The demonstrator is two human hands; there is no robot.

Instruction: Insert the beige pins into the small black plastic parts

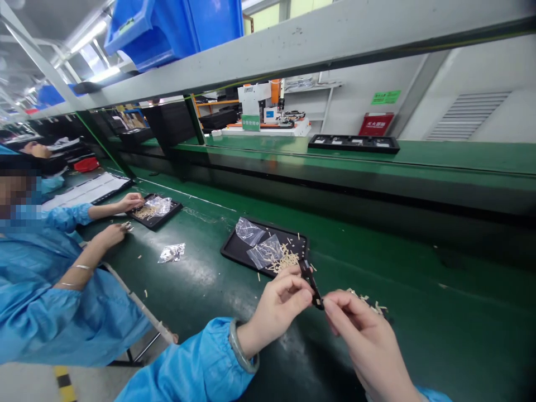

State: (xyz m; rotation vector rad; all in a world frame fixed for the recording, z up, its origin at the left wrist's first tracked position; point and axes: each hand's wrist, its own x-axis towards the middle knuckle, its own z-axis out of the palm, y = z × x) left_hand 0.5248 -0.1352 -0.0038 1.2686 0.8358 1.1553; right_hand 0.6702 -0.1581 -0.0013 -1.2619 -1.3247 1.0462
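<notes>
My left hand (281, 306) is closed on a small black part (310, 282), which it holds tilted above the green table (201, 290). My right hand (368, 338) has its thumb and forefinger pinched at the lower end of that part; whether a small piece sits between the fingertips is hidden. Behind my left hand lies a black tray (238, 254) with clear plastic bags (264, 252) and a heap of small beige strips (288, 259). More beige strips (379, 308) lie partly behind my right hand.
At the left a co-worker in a blue smock (37, 290) handles pieces at a second black tray (157, 223). A small clear bag (172, 253) lies between us. On the raised green ledge stands a compartmented black tray (354, 144). Blue bins (176, 28) stand on the overhead shelf.
</notes>
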